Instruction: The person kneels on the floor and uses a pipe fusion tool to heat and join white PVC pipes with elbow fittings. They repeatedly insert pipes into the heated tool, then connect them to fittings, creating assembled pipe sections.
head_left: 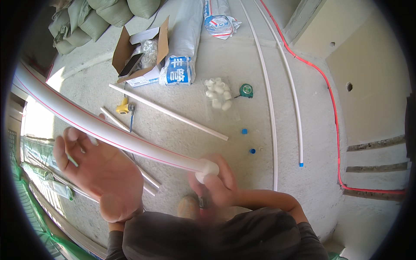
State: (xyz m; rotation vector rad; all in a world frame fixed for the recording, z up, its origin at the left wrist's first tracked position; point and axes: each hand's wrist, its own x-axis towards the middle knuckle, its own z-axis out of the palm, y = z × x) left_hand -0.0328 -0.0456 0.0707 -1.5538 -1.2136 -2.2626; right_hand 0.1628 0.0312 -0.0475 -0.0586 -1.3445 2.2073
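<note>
A long white plastic pipe (117, 135) with thin red lines runs from the upper left down to the middle, close to me. On its near end sits a rounded white pipe fitting (206, 171). My right hand (222, 184) is closed round that fitting, thumb on the near side, somewhat blurred. Below the pipe, my left hand (106, 175) is turned palm up with its fingers spread, holding nothing. Some of its fingertips pass behind the pipe; whether they touch it I cannot tell. A dark and red object (202, 203) shows under my right hand, mostly hidden.
White pipes (173, 113) lie on the concrete floor, left and right. A bag of white fittings (219, 93), a green tape measure (246, 90) and blue caps (252, 151) lie ahead. Beyond are a yellow tool (124, 107), an open carton (151, 76) and sandbags (96, 25). Red conduit (333, 99) follows the right wall.
</note>
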